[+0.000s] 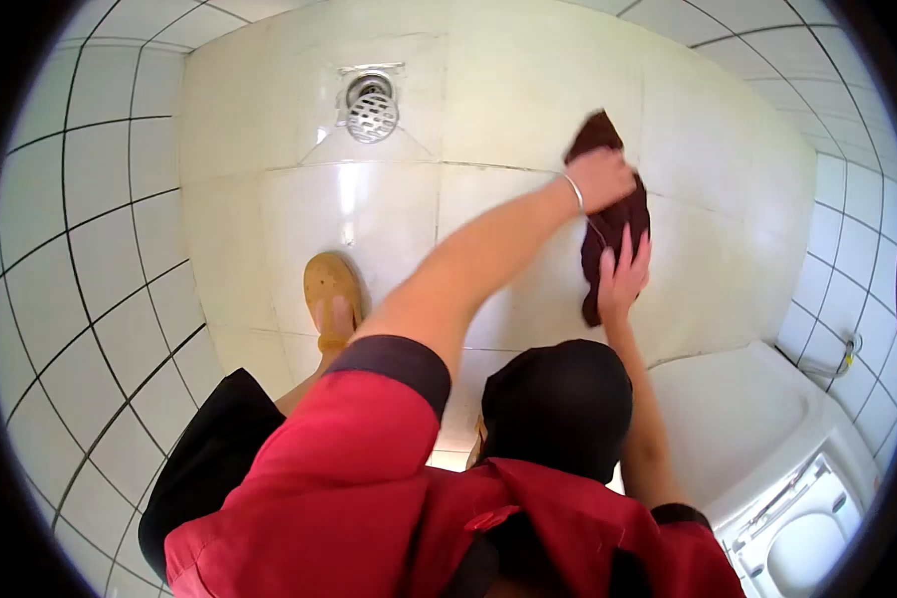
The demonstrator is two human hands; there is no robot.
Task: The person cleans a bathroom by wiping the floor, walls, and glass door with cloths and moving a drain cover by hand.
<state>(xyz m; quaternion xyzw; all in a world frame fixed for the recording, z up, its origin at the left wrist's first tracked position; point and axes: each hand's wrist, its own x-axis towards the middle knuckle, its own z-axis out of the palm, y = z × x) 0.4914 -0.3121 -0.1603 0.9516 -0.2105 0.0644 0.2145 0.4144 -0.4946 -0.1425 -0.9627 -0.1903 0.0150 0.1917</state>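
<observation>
A dark maroon cloth lies bunched in a long strip on the pale tiled floor. My left hand, a silver bangle at its wrist, is closed on the upper part of the cloth, with its fingertips partly hidden. Lower down, my right hand rests on the same cloth, its fingers stretched out and slightly apart. Parts of the cloth are covered by both hands.
A round floor drain has its slotted cover tilted off the hole. My foot wears a tan clog. White tiled walls enclose the floor; a white toilet stands at lower right, near a hose fitting.
</observation>
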